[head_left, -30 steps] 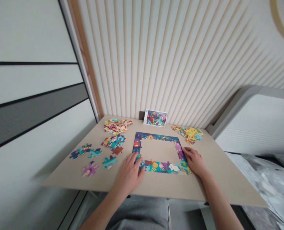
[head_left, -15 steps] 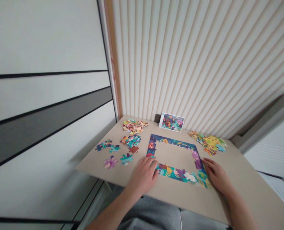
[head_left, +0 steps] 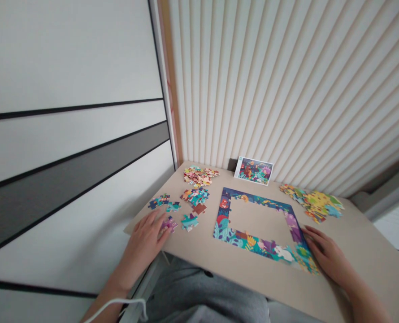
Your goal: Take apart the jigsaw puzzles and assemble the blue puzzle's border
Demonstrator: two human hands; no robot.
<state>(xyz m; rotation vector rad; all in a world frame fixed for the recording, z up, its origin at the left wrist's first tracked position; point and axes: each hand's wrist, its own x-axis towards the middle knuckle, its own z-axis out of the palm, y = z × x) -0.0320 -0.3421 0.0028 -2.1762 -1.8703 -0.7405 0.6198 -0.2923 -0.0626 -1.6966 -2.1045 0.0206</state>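
Observation:
My left hand (head_left: 146, 238) reaches over the table's left edge, fingers stretched out and apart, beside a purple puzzle piece (head_left: 169, 224) that it partly covers. Whether the fingertips touch that piece I cannot tell. My right hand (head_left: 325, 253) lies open along the right side of the jigsaw border (head_left: 245, 241), its fingertips at the border's edge. The border is a joined rectangle of dark blue, teal and purple pieces around bare tabletop. Near my left hand are a teal piece (head_left: 189, 222), a small teal-blue piece (head_left: 173, 206) and dark blue pieces (head_left: 159, 202).
Mixed puzzle pieces (head_left: 195, 196) and a pinkish pile (head_left: 198, 176) sit at the back left of the table (head_left: 253, 280). Yellow pieces (head_left: 318, 202) are heaped at the back right. A picture card (head_left: 253, 171) leans by the pleated blind (head_left: 253, 89).
My left hand has left the border's lower left corner and moved left to the purple piece. My right hand stays at the border's right side. The camera view has shifted left.

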